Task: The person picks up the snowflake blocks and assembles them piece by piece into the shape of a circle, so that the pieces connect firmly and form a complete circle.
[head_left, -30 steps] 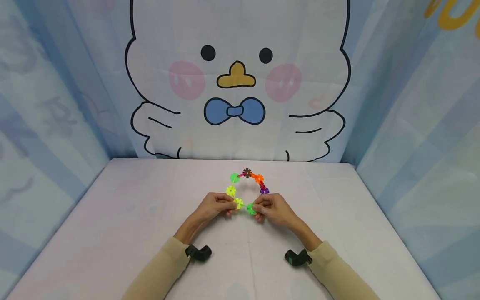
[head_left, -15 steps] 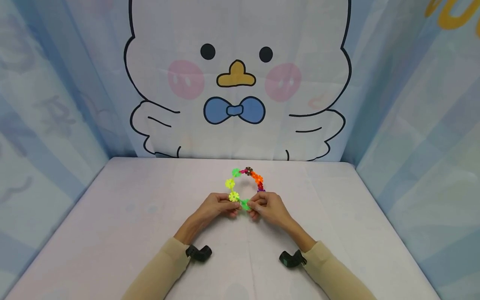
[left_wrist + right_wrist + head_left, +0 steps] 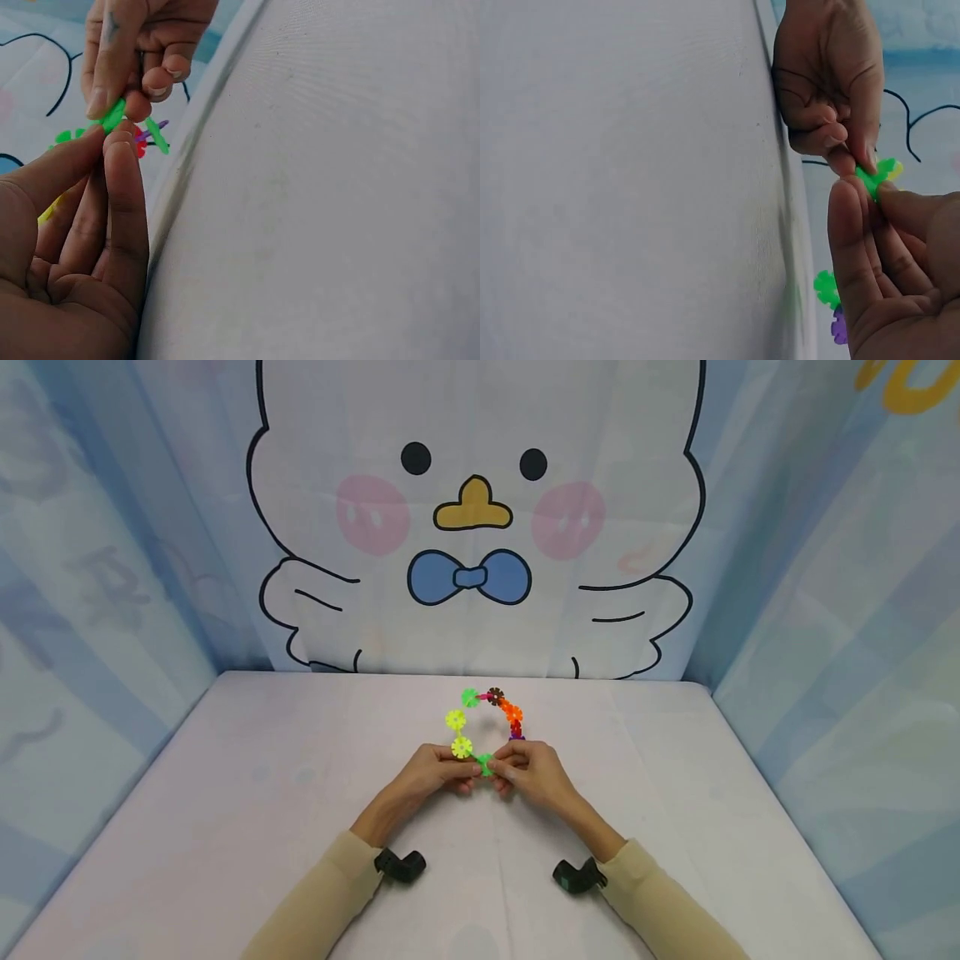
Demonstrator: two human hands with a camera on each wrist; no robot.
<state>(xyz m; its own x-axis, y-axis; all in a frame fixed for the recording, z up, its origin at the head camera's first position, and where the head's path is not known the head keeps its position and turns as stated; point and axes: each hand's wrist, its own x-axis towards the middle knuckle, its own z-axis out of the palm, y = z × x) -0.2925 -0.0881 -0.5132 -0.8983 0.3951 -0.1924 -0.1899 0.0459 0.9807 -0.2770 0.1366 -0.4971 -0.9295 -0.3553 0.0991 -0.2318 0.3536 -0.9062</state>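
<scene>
Both hands meet over the table (image 3: 225,793), just in front of a ring of plastic flower pieces (image 3: 487,727) that stands arched above it. The left hand (image 3: 431,772) pinches the green piece (image 3: 486,765) at the ring's near end between thumb and fingertips, and the right hand (image 3: 528,772) pinches the same piece from the other side. Behind the ring hangs a duck curtain (image 3: 472,518)

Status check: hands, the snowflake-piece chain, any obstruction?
Left hand and right hand both pinching green piece. Chain curved into a loop above table. Nothing obstructing.
</scene>
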